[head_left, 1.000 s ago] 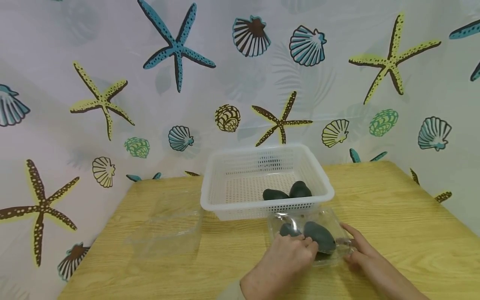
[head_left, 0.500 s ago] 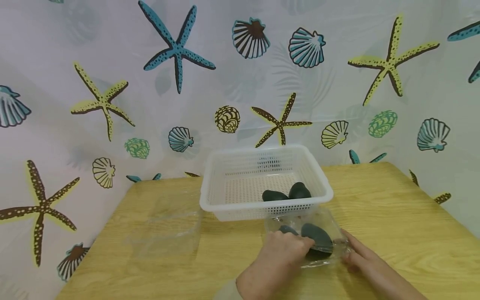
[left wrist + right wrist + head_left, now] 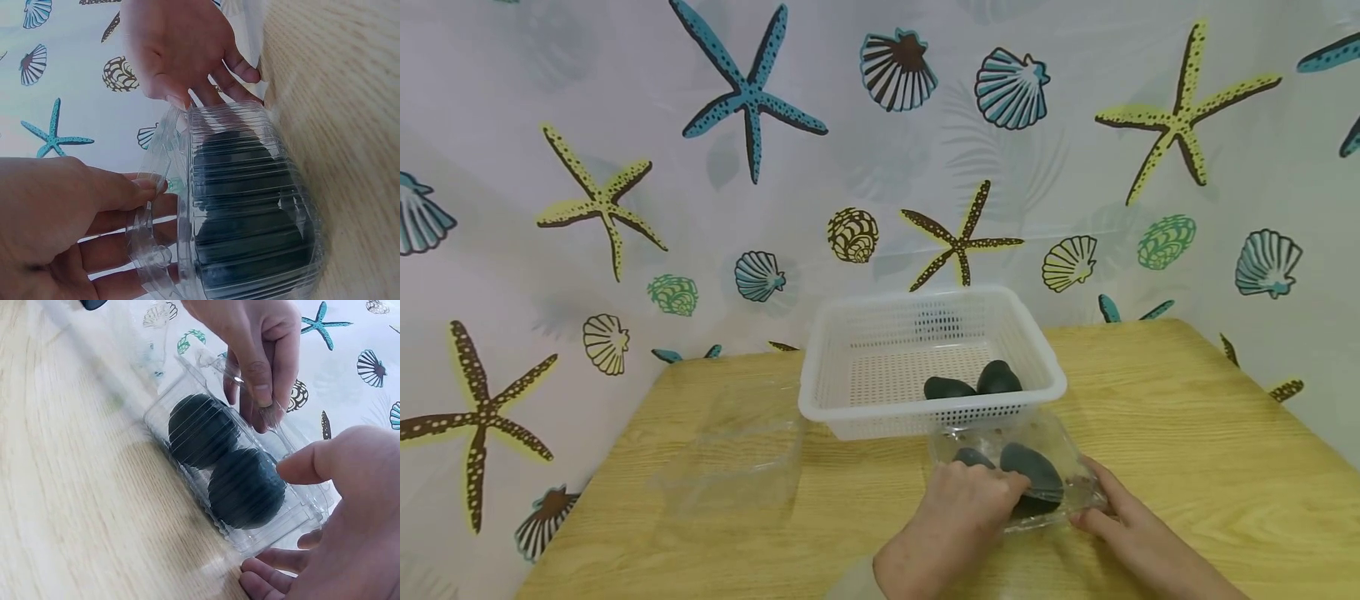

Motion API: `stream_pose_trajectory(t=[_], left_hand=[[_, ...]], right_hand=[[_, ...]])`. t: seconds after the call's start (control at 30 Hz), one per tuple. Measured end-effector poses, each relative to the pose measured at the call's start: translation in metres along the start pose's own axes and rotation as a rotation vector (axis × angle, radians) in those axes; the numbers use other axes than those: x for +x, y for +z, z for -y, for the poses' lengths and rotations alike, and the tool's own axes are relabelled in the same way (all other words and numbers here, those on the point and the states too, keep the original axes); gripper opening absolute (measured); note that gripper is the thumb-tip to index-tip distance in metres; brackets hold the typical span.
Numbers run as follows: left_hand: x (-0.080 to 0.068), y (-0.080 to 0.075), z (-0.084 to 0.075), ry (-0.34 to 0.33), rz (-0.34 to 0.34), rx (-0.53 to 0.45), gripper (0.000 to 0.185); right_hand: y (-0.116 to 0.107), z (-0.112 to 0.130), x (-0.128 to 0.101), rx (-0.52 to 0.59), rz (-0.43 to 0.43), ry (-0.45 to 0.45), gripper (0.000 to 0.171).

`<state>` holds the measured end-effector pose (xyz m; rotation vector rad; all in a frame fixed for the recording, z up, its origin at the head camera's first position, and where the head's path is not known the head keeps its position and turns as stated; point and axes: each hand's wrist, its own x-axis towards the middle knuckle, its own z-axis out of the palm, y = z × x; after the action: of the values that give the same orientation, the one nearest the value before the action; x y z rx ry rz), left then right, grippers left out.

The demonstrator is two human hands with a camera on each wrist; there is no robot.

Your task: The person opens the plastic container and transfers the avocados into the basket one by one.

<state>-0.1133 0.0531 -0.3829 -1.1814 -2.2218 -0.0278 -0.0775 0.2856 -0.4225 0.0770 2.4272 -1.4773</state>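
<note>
A clear plastic clamshell container [image 3: 1056, 437] lies at the front right of the table, with two dark green avocados [image 3: 247, 489] inside it. Its lid covers the avocados; the rims look slightly apart in the left wrist view. My left hand [image 3: 966, 504] pinches the lid's front rim between thumb and fingers. At the container's right end is my right hand [image 3: 1131, 521], its thumb on the rim side and its fingers around the end, partly hidden behind the plastic. The left hand covers part of one avocado in the head view.
Behind the container stands a white perforated basket [image 3: 917, 410], with two dark avocados [image 3: 950, 388] near its front right corner. Another clear plastic container [image 3: 737, 471] sits at the table's left. A shell-and-starfish patterned curtain [image 3: 820, 192] surrounds the wooden table [image 3: 1187, 417].
Both hands and the clamshell container have shifted slightly left. The left hand has moved along the container's front edge, and its fingers cover the avocados a little differently. The basket has stayed put.
</note>
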Motion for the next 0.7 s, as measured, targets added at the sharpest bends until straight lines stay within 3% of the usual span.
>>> stream_pose_trajectory(t=[0.27, 0.5, 0.7], left_hand=[[-0.001, -0.003, -0.002, -0.003, 0.029, -0.02, 0.008], [-0.001, -0.004, -0.005, -0.028, -0.013, 0.011, 0.01], [0.0, -0.009, -0.002, -0.045, -0.018, -0.005, 0.01]], right_hand=[[0.006, 0.01, 0.0, -0.078, -0.056, 0.052, 0.089], [0.019, 0.017, 0.0, -0.01, -0.146, 0.028, 0.076], [0.019, 0.014, 0.0, 0.043, -0.133, 0.06, 0.073]])
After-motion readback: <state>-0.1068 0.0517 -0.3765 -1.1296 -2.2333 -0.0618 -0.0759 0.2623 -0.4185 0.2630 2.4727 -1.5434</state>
